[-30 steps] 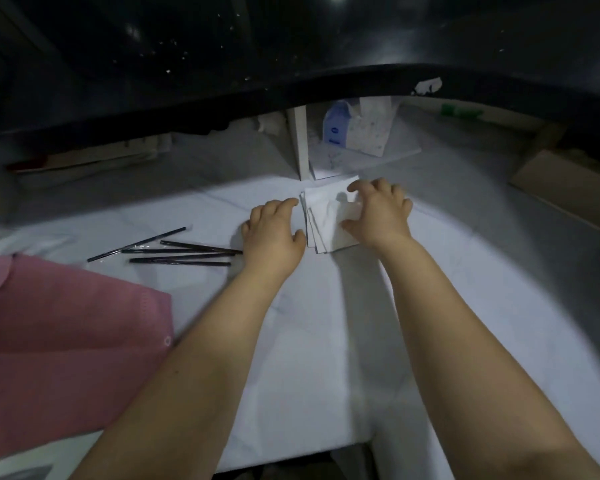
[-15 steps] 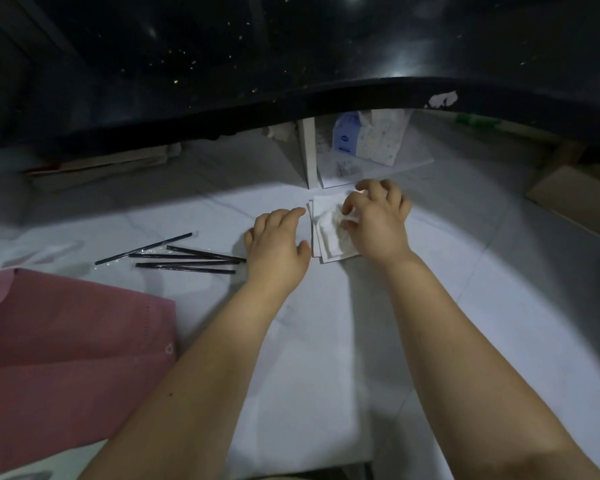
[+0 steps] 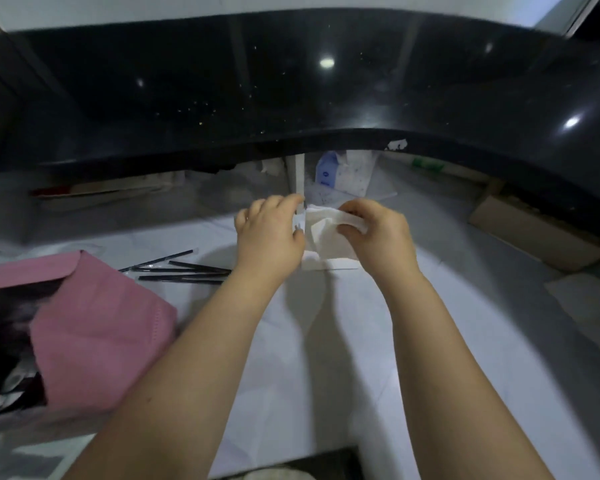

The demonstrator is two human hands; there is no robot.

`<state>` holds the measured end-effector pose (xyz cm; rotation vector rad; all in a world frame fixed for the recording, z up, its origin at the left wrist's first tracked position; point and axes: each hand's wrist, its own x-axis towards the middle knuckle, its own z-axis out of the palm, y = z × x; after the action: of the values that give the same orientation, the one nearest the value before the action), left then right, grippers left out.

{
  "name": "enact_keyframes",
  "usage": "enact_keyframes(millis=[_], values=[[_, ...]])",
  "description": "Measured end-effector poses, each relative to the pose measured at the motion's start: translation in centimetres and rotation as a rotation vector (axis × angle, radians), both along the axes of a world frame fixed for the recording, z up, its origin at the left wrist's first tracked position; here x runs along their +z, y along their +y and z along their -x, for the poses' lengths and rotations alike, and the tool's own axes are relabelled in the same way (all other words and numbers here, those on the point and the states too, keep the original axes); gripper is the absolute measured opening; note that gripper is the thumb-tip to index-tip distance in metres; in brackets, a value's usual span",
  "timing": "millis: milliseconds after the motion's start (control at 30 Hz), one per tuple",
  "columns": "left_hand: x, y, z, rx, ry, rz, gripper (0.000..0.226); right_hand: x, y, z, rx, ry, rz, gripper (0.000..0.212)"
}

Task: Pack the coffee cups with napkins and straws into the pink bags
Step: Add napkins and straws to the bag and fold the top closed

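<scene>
white bench (image 3: 291,358) fills the lower view, lit bright in the middle and dim toward the edges. behind it runs a glossy black ledge (image 3: 291,98) with light spots reflected on it.

both bare forearms reach forward to the far middle of the bench. the right hand (image 3: 378,233) has its fingers and thumb curled round the right edge of a white napkin (image 3: 328,237), pinching it and holding it raised and crumpled. the left hand (image 3: 271,233) is curled at the napkin's left edge and seems to pinch that edge between thumb and forefinger, though the blur there makes the contact hard to read. the napkin hangs between the two hands, just over a flat stack (image 3: 326,264) of more napkins lying on the bench.

left of the left wrist lie several black straws (image 3: 184,270), side by side and roughly parallel. near them, at the left edge, a pink bag (image 3: 101,323) lies on its side with its dark mouth facing left; what is inside is too dark to tell.

under the ledge, beyond the hands, stand a white post (image 3: 299,178) and a blue and white tissue box (image 3: 340,174). flat cardboard (image 3: 534,233) lies far right, well apart from the hands.
</scene>
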<state>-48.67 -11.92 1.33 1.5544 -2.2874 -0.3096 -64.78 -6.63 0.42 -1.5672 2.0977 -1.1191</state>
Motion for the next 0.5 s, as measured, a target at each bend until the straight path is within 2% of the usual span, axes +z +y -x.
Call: enact_keyframes(millis=[100, 200, 367, 500], values=[[4.0, 0.9, -1.5, 0.006, 0.019, 0.048, 0.047, 3.9, 0.9, -1.6, 0.006, 0.096, 0.076, 0.011], [8.1, 2.2, -4.1, 0.006, 0.071, 0.106, 0.043, 7.6, 1.8, -3.8, 0.011, 0.108, 0.185, 0.011], [13.1, 3.9, -12.0, -0.012, 0.158, 0.181, 0.048, 12.9, 3.2, -9.9, 0.107, -0.077, 0.262, 0.036], [13.9, 5.0, -19.4, 0.080, 0.152, 0.209, 0.050, 14.7, 4.3, -16.4, 0.223, -0.118, 0.323, 0.031]])
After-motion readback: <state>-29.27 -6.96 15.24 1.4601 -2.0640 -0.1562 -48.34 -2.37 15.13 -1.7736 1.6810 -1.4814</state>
